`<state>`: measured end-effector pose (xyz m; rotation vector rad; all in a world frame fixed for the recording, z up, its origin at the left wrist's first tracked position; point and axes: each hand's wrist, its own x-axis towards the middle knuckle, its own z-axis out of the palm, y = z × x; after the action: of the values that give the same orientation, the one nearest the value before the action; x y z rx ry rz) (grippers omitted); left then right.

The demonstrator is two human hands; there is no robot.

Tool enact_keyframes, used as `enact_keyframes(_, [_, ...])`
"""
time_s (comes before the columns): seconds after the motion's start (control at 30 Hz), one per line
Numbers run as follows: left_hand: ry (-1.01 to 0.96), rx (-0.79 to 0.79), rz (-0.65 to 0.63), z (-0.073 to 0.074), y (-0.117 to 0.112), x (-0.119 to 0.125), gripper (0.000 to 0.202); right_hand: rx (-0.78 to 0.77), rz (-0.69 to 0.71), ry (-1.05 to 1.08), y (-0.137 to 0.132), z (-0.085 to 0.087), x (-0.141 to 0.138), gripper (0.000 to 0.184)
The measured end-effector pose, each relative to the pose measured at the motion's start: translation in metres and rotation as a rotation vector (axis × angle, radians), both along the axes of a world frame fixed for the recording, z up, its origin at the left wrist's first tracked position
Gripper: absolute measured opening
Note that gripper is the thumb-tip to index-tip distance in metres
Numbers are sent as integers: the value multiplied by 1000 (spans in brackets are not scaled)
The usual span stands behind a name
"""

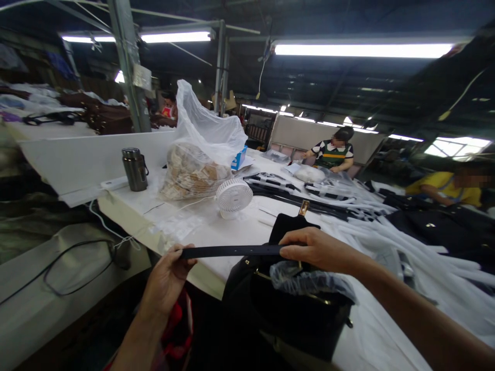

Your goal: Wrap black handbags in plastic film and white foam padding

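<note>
A narrow black strap (232,251) with small holes is stretched level between my two hands. My left hand (168,278) pinches its left end. Fingers of my right hand (315,247) are closed on the strap's other end, above a black handbag (247,293). The bag stands open at the table edge, with gold-coloured hardware and clear plastic wrap (305,278) around its upper part. A black flap with a gold clasp (303,208) sticks up behind my right hand. The bag's lower part is lost in shadow.
Beyond the strap, a small white fan (234,198) stands on the white table (204,226). Behind it are a plastic bag of scraps (193,170) and a metal flask (134,169). Wrapped straps (348,201) spread to the right. Two people (334,149) sit across and at right.
</note>
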<state>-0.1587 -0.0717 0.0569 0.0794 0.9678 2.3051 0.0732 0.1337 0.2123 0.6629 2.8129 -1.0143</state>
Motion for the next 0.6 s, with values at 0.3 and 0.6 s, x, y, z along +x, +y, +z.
enact_keyframes(0.3, [-26, 113, -16, 30, 8, 18, 13, -40, 136, 14, 4, 8, -15, 52])
enact_keyframes(0.6, [449, 8, -130, 57, 49, 63, 22, 322, 45, 358, -48, 51, -51, 56])
